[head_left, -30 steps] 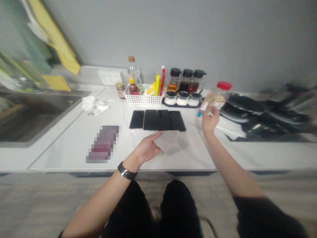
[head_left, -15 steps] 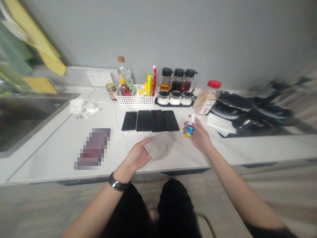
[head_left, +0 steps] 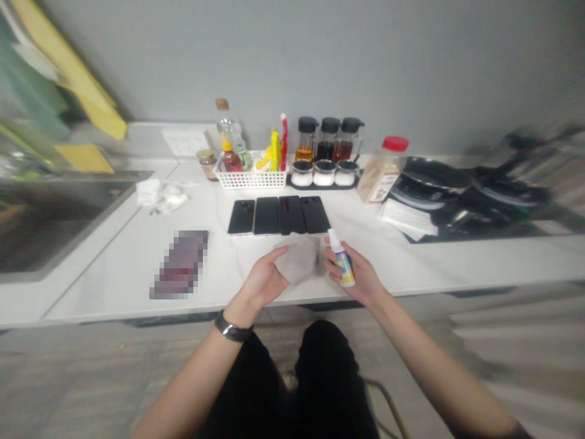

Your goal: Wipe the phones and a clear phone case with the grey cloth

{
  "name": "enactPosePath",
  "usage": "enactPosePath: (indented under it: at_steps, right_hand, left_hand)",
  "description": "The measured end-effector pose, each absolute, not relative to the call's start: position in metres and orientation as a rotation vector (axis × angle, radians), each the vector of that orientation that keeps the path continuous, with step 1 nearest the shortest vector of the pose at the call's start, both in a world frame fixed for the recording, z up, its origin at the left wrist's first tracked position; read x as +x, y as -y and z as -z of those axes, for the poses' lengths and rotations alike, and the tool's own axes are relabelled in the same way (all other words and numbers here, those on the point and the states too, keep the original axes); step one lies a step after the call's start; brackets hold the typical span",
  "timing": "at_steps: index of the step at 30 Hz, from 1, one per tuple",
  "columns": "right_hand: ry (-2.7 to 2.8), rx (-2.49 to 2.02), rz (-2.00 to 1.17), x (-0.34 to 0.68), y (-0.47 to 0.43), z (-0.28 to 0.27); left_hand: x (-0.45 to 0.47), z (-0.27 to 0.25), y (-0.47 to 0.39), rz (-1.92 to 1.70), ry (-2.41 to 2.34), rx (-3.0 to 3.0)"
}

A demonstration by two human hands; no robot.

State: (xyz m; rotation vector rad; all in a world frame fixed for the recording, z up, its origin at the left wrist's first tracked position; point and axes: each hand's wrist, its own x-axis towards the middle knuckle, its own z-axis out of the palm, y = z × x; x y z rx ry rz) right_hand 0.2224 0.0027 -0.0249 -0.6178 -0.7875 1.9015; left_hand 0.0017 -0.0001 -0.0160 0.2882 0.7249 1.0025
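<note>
My left hand (head_left: 265, 279) grips a thin grey cloth (head_left: 298, 261) by its left side, thumb on top, above the front of the white counter. In my right hand (head_left: 359, 274) is a small spray bottle (head_left: 343, 267) with a white nozzle and a blue and yellow label, its fingers wrapped round it. The bottle tilts, nozzle up and to the left, close to the cloth's right edge. Just behind the cloth lie several dark smartphones (head_left: 266, 216) side by side in a row, black faces up.
A pixelated flat item (head_left: 180, 265) lies at left on the counter, near crumpled white tissues (head_left: 159, 195) and the sink (head_left: 55, 231). Behind the phones stand a white basket (head_left: 251, 180) and seasoning jars (head_left: 324, 174). A red-lidded jar (head_left: 381, 174) and pans (head_left: 434, 177) are at right.
My right hand has brought the spray bottle left and nearer to me, beside the cloth, tilting its nozzle leftward. My left hand still holds the cloth, now slightly farther right. The view has shifted a little.
</note>
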Motion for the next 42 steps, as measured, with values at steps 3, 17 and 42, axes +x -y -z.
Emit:
enactPosePath:
  at_steps: [3, 17, 42]
  right_hand:
    - [0.752, -0.559, -1.975, 0.219, -0.001, 0.025]
    - [0.828, -0.573, -1.815, 0.200, 0.011, 0.019]
    - [1.094, -0.787, -1.651, 0.203, 0.004, 0.026]
  left_hand:
    - [0.003, 0.018, 0.004, -1.013, -0.735, 0.259]
    - [-0.001, 0.021, 0.009, -1.075, -0.607, 0.147]
    - [-0.001, 0.021, 0.019, -1.118, -0.547, 0.110]
